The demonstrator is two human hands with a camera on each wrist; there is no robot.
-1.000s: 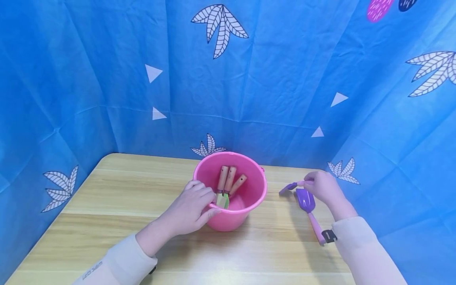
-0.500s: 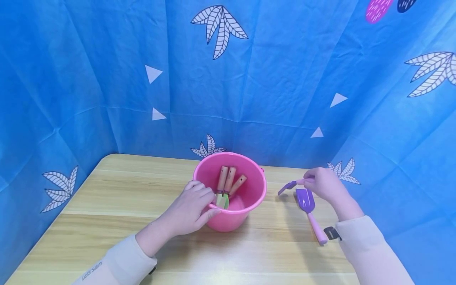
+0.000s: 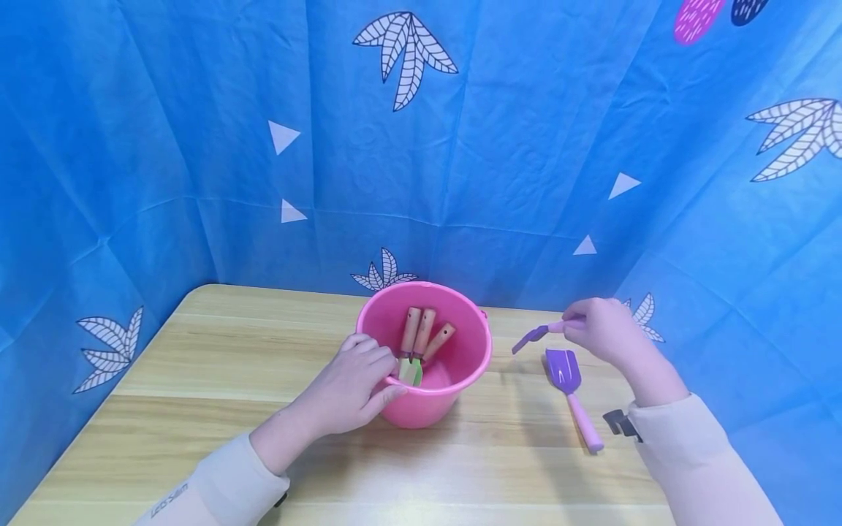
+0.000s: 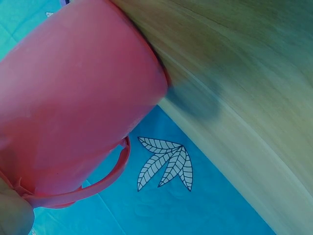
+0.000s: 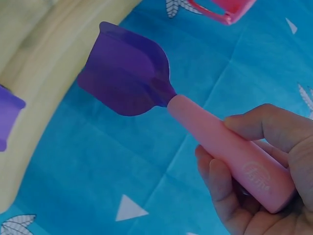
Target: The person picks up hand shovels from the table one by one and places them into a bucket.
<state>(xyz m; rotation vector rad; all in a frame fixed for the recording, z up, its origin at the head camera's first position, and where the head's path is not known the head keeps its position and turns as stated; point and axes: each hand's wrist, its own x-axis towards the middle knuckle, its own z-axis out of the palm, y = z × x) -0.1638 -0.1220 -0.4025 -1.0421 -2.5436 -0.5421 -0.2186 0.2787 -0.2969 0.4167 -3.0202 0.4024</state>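
My left hand (image 3: 358,380) grips the near-left rim of a pink bucket (image 3: 421,409) that stands on the table. Inside the bucket lean three small tools with wooden handles (image 3: 424,332); green and pale blades show at their lower ends. My right hand (image 3: 608,332) holds a toy shovel (image 5: 222,142) by its pink handle, with thumb and fingers around it. Its purple blade (image 5: 127,71) points left, toward the bucket, above the table. A second purple shovel (image 3: 563,371) with a pink handle lies on the table below my right hand.
The wooden table (image 3: 263,343) has a blue patterned cloth (image 3: 388,161) hanging behind and at both sides. The bucket's pink carrying handle (image 4: 105,183) hangs down its outside in the left wrist view.
My right hand has risen slightly and moved a little right, lifting the held shovel off the table. The left hand and bucket have stayed put.
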